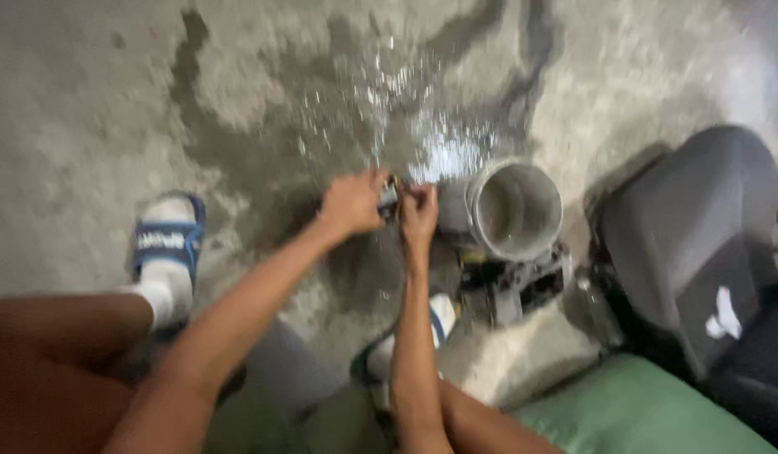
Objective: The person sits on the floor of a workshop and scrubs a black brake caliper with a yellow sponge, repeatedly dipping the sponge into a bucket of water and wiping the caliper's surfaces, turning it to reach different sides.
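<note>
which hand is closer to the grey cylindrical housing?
Right. The right hand sits just beside the grey cylindrical housing, at its left side; the left hand is farther left, beyond the small part both pinch.

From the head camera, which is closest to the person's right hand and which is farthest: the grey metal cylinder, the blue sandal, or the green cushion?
From the right hand:
1. Grey metal cylinder, just to its right, almost touching.
2. Green cushion, lower right, well below the hand.
3. Blue sandal, far off to the left, beyond the left hand.
</note>
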The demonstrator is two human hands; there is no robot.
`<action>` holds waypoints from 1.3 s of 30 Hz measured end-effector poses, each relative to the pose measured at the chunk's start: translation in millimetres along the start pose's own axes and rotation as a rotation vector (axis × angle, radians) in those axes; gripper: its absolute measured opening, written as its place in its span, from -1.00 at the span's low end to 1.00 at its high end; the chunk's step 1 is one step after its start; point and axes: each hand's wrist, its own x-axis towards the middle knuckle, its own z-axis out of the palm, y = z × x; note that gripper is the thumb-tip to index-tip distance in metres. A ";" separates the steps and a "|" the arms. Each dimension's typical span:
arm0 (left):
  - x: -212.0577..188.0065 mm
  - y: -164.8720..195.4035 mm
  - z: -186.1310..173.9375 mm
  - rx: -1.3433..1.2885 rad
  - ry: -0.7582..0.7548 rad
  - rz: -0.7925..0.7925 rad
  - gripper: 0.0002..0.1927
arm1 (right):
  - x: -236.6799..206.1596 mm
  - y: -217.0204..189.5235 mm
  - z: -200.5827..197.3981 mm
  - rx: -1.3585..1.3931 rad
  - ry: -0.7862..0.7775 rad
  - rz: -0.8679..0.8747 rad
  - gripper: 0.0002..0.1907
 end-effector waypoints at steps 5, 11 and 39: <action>-2.5 -3.6 11.8 -0.015 0.063 0.042 -0.32 | -0.1 6.5 -3.3 -0.044 0.011 -0.064 -0.81; 12.2 -1.0 4.7 0.025 -0.060 -0.020 -0.22 | 6.2 3.1 -18.0 0.315 -0.210 0.035 -0.79; 2.4 8.0 7.1 0.029 -0.094 -0.071 -0.09 | 17.0 -9.4 -4.4 0.067 -0.202 0.003 -0.84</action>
